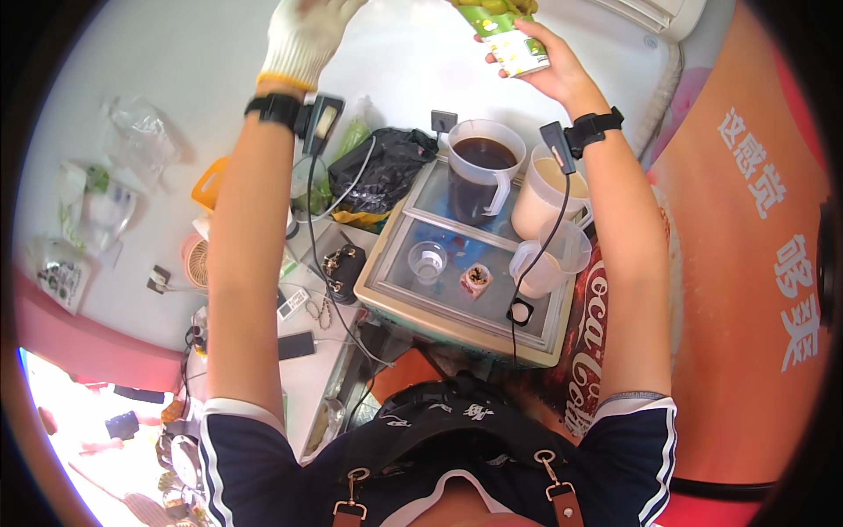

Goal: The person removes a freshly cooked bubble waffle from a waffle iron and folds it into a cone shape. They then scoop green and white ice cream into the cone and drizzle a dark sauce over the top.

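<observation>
Green-and-white packet (514, 39) sits at the top edge of the view, raised high above the chest freezer (457, 281). My right hand (553, 70) has its grip wrapped around the lower end, fingers closed on it, so the packet stays upright while its top runs out of frame. My left hand (303, 35), in a white knit glove, is up at the same height, to the left and apart from the packet; its fingers are cut off by the edge, so I cannot tell if that grip is spread or closed. Both arms are lifted, probably to keep the packet over the jugs. Below, on the freezer's glass lid: a jug of dark liquid (481, 171), a jug of pale liquid (549, 193), a clear empty jug (553, 255), a small clear cup (428, 262). Black bag (382, 167) lies left of them.
</observation>
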Tool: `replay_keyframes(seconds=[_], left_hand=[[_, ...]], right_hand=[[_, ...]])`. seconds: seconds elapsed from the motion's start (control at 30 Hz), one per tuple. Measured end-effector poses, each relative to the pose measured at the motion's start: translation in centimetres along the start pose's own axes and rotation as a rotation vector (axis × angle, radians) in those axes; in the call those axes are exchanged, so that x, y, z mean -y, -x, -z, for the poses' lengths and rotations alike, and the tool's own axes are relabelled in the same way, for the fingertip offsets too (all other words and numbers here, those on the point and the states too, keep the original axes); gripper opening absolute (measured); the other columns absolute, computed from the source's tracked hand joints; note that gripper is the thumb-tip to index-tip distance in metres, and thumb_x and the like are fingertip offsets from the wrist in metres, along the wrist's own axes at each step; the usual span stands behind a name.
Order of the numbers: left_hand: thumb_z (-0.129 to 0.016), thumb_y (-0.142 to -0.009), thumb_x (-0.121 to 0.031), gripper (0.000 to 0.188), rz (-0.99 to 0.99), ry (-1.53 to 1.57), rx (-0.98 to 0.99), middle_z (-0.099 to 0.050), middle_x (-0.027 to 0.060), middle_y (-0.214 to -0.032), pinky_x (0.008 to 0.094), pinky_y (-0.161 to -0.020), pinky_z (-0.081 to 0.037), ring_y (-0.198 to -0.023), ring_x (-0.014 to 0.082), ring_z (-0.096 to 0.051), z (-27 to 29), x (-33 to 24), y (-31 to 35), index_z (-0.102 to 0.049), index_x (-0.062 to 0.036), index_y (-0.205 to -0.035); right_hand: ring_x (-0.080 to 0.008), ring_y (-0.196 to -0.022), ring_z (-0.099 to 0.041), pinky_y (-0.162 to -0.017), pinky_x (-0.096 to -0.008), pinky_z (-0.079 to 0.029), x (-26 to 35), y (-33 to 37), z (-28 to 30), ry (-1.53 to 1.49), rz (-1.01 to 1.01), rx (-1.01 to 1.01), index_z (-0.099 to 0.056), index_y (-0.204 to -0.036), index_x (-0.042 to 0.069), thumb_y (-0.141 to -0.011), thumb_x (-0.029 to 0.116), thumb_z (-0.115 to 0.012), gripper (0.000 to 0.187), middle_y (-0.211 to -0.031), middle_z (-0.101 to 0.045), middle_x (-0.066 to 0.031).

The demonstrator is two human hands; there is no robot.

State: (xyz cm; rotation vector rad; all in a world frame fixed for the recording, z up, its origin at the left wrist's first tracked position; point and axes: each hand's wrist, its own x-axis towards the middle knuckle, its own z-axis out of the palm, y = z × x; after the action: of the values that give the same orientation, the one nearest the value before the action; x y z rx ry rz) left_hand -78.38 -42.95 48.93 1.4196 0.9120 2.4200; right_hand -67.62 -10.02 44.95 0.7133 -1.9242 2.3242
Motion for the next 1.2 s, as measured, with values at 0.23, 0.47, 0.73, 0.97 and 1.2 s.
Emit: replay_keyframes(seconds=[0.23,0.47,0.73,0.97,1.2], left_hand=[[-0.06,-0.095,-0.03,0.029,-0.082,0.567,-0.261,-0.067,0.0148,-0.126,0.0598,-0.117,-0.029,-0.123,0.0357,-0.057,2.0,1.4,15.6,-0.069,-0.0094,-0.114],[-0.064,-0.095,-0.029,0.027,-0.164,0.586,-0.524,-0.066,0.0099,-0.126,0.0556,-0.117,-0.031,-0.122,0.0323,-0.056,-2.9,0.9,27.2,-0.066,-0.0116,-0.115],[-0.061,-0.097,-0.031,0.033,-0.119,0.576,-0.627,-0.063,0.0085,-0.131,0.0552,-0.119,-0.028,-0.127,0.0304,-0.053,-4.6,0.3,34.3,-0.064,-0.0108,-0.123],[-0.06,-0.098,-0.032,0.036,-0.136,0.539,-0.658,-0.063,0.0089,-0.132,0.0563,-0.118,-0.028,-0.126,0.0314,-0.054,-4.4,-0.5,36.2,-0.062,-0.0106,-0.126],[-0.061,-0.097,-0.031,0.034,-0.143,0.531,-0.656,-0.063,0.0096,-0.131,0.0563,-0.118,-0.028,-0.125,0.0316,-0.055,-4.6,-0.4,36.4,-0.063,-0.0103,-0.124]], right_hand=[[-0.0333,-0.104,-0.068,-0.075,-0.0398,-0.055,3.0,1.6,1.6,0.047,-0.028,-0.085,-0.046,-0.138,0.0,-0.095,0.032,-0.064,0.056,-0.127,-0.063,-0.0229],[-0.0309,-0.11,-0.066,-0.08,-0.0374,-0.054,3.3,1.8,4.1,0.105,-0.03,-0.146,-0.042,-0.143,0.001,-0.099,0.033,-0.058,0.057,-0.134,-0.06,-0.021],[-0.0327,-0.108,-0.065,-0.089,-0.0488,-0.056,1.6,2.1,2.4,-0.258,-0.011,-0.291,-0.056,-0.129,-0.002,-0.094,0.017,-0.067,0.042,-0.121,-0.066,-0.0183],[-0.0324,-0.108,-0.065,-0.09,-0.0505,-0.055,1.1,1.8,2.4,-0.281,0.023,-0.239,-0.054,-0.132,-0.001,-0.094,0.018,-0.066,0.044,-0.123,-0.065,-0.0186],[-0.0313,-0.106,-0.066,-0.085,-0.0478,-0.058,1.3,1.7,2.5,-0.188,0.007,-0.215,-0.053,-0.134,-0.001,-0.096,0.021,-0.064,0.045,-0.122,-0.066,-0.0179]])
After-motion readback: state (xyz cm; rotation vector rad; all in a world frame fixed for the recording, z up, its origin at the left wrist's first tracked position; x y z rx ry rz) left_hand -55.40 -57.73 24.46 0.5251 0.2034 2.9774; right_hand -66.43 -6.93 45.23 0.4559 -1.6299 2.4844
